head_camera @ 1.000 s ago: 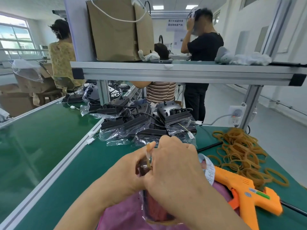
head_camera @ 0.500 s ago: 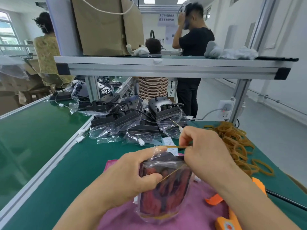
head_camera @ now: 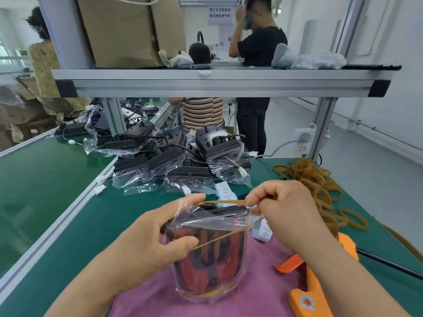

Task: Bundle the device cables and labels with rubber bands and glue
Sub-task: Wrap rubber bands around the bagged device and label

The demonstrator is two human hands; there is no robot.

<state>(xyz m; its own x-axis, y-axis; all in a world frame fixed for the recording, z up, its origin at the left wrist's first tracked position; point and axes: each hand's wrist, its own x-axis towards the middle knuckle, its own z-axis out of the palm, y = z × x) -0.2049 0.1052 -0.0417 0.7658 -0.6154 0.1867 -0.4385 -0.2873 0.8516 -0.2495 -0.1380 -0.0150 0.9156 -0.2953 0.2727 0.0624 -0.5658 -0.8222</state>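
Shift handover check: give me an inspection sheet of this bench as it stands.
Surface: green mat, pink cloth.
Job's things: bagged device held upright; rubber band stretched across it; labels beside it; glue gun at right.
Clutter: loose bands pile; heap of bagged units behind.
Hands: left hand grips the bagged device; right hand pinches the rubber band.
Cables: black cord by glue gun; grey cord to socket.
Surroundings: shelf with cardboard box; people beyond.

Wall sign [head_camera: 220,16] in Chinese characters, blurred, white labels [head_camera: 223,190] with illegible small print
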